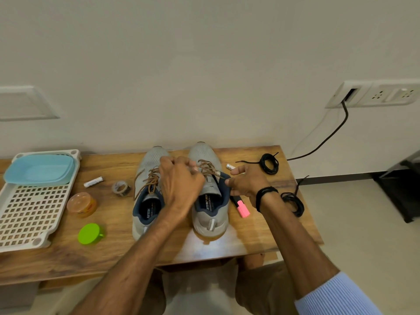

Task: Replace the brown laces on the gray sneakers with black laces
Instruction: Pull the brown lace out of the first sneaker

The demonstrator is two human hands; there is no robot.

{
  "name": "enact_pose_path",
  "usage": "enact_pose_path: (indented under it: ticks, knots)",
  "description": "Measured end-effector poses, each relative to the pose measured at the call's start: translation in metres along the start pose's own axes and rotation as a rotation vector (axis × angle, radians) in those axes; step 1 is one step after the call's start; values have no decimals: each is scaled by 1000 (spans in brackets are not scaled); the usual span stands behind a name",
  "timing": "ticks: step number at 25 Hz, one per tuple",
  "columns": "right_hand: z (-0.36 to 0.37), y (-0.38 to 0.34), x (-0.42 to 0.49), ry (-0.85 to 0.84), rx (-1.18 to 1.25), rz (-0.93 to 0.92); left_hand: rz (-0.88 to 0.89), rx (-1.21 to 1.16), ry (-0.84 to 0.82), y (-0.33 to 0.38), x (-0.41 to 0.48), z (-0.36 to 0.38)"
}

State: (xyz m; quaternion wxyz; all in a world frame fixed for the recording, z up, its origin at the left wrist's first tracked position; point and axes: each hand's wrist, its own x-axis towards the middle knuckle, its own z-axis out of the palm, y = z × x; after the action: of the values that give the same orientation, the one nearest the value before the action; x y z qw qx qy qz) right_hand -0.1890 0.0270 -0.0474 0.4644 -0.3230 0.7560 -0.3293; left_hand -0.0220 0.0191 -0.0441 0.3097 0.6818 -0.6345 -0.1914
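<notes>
Lying in white tray (73, 178), blue box (39, 169).

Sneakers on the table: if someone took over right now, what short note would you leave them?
Left hand pinches the brown laces of the right-side sneaker.
Right hand is at that sneaker's collar; its grip is unclear.
Left-side sneaker has its brown laces in.
Two black lace coils lie unused on the table.
Done: nothing replaced.
Left: unlace both, thread black.

Wooden tabletop (113, 253) bearing perforated tray (34, 212), gray sneakers (203, 153), tape roll (121, 188), orange jar (82, 204), green lid (89, 233), pink marker (242, 209) and black lace coils (269, 163).
</notes>
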Motion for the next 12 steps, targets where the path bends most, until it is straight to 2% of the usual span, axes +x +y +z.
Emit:
enact_pose_path:
  ticks: [5, 8, 12]
  knots:
    - [5, -2, -3, -31, -24, -43, 432, 257, -60, 19, -17, 17]
    - [4, 0, -2, -30, -8, -44, 453, 405, -17, 9, -10, 20]
    - [4, -1, -1, -50, -1, -38, 463, 387, -30, 2, -6, 17]
